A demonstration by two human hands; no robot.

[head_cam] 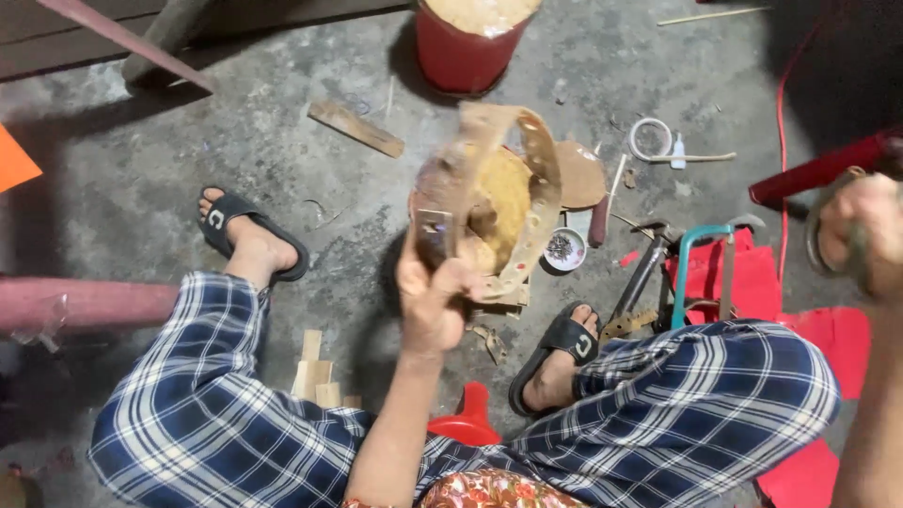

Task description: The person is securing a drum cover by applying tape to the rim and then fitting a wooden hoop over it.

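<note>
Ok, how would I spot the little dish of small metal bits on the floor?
Start at the red bucket at the top of the concrete floor and come down past the tan strap held up by the left hand. Just right of the strap's lower end, above the sandalled foot, sits the small round dish. It alone is white-rimmed and full of dark metal bits.

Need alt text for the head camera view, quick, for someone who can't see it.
Seen from above, a seated person's left hand holds up a tan perforated strap, blurred. The right hand is raised at the frame's right edge, gripping something blurred. Tools and wood scraps lie on the concrete floor.
</note>
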